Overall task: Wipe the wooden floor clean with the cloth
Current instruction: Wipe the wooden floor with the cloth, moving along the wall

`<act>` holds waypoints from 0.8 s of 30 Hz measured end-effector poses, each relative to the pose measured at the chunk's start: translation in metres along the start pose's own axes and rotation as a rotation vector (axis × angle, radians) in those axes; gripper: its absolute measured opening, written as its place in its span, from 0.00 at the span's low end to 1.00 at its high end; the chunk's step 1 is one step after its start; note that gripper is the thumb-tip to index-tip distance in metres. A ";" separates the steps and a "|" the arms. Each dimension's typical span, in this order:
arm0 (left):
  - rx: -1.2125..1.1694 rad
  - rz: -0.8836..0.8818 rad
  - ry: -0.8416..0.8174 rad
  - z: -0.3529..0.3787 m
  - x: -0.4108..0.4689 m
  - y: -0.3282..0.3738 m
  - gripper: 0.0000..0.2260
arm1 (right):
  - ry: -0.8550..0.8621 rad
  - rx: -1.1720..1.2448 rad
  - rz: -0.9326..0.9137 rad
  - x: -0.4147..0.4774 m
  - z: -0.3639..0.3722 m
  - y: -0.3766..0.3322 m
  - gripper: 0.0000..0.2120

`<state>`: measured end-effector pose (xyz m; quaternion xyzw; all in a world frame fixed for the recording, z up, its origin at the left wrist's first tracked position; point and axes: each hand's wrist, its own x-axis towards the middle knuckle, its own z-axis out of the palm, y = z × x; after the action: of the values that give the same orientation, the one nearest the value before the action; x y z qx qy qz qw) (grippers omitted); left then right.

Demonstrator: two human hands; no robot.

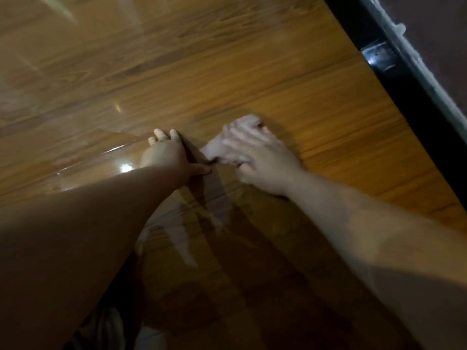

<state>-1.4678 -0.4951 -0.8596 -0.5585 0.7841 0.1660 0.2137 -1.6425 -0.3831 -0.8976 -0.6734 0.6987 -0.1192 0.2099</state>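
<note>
The right hand (255,157) is pressing spread fingers flat over the soft, limp cloth (211,149), probably the best hold; the left hand (166,152) is resting flat, unclenched, on the wooden floor (252,72).

No text, label, brand, number or sign could be read. The wooden floor (252,79) showed only grain and glare, and the cloth (246,121) was too blurred to show any mark.

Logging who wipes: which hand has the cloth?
The right hand, laid over the pale cloth; the left hand rests bare on the wooden floor.
</note>
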 end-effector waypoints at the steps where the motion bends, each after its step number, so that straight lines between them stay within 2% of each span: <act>1: 0.004 -0.014 0.004 0.002 0.001 -0.008 0.54 | 0.059 -0.035 0.071 -0.008 -0.005 0.019 0.32; 5: -0.032 -0.005 0.001 0.005 -0.003 -0.002 0.51 | 0.286 -0.100 0.676 -0.087 -0.046 0.110 0.30; 6: -0.069 0.001 0.018 0.003 -0.002 -0.005 0.46 | 0.321 -0.070 0.791 -0.094 -0.047 0.113 0.32; 8: -0.194 0.086 0.120 0.004 -0.006 0.002 0.31 | 0.316 -0.110 0.887 -0.101 -0.037 0.092 0.33; 10: -0.295 0.115 0.219 0.010 -0.007 0.003 0.22 | 0.327 -0.158 0.679 -0.081 -0.009 0.040 0.32; 11: -0.300 0.161 0.198 0.020 -0.013 0.025 0.23 | 0.318 -0.145 0.556 -0.091 0.000 0.021 0.32; 13: -0.305 0.127 0.177 0.023 -0.014 0.032 0.29 | 0.088 -0.118 0.159 -0.083 0.017 -0.019 0.30; 15: -0.284 0.195 0.187 0.026 -0.013 0.042 0.22 | -0.086 -0.101 -0.066 -0.100 0.015 -0.012 0.28; 16: -0.304 0.215 0.202 0.021 -0.013 0.041 0.18 | -0.077 -0.101 -0.082 -0.102 0.004 0.005 0.28; 18: -0.261 0.271 0.192 0.025 -0.017 0.039 0.15 | 0.097 -0.135 0.185 -0.129 -0.008 0.042 0.29; 21: -0.158 0.283 0.147 0.036 -0.026 0.041 0.22 | 0.269 -0.201 0.704 -0.175 -0.034 0.108 0.33; 23: -0.148 0.243 0.163 0.038 -0.029 0.047 0.26 | 0.348 -0.079 0.889 -0.186 -0.037 0.119 0.34; 24: -0.164 0.231 0.164 0.041 -0.031 0.053 0.26 | 0.354 -0.083 0.899 -0.182 -0.031 0.112 0.34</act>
<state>-1.5027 -0.4326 -0.8773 -0.4918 0.8418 0.2068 0.0822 -1.7556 -0.1987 -0.8960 -0.2821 0.9496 -0.1017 0.0915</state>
